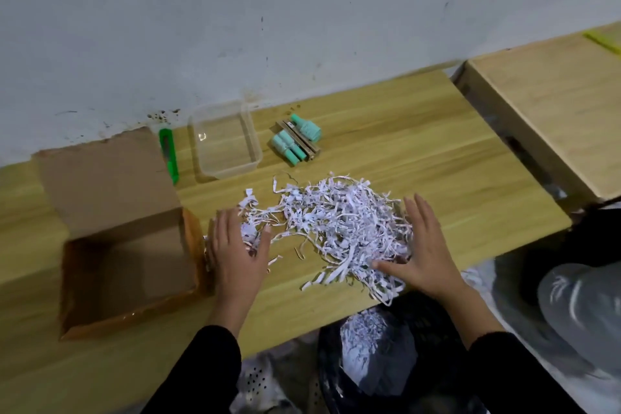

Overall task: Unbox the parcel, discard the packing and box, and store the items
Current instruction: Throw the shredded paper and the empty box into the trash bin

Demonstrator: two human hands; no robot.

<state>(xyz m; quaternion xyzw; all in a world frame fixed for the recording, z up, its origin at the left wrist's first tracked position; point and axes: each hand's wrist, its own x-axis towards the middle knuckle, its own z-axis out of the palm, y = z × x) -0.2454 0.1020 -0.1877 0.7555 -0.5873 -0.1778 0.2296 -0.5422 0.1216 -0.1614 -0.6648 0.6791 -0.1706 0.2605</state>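
Observation:
A heap of white shredded paper (pixel 339 228) lies on the wooden table (pixel 437 158) near its front edge. My left hand (pixel 240 252) rests flat at the heap's left side, fingers spread, touching a few strips. My right hand (pixel 420 252) lies flat against the heap's right side, thumb under some strips. An open cardboard box (pixel 127 265) with its flap raised stands at the left, with nothing visible inside. Several teal bottles and thin boxed items (pixel 297 141) lie together toward the wall, beside a clear plastic container (pixel 225 141).
A green box cutter (pixel 168 151) lies between the box flap and the container. Below the table's front edge a black bin bag (pixel 379 346) holds more shredded paper. A second wooden surface (pixel 554 111) stands at the right. The wall runs close behind the table.

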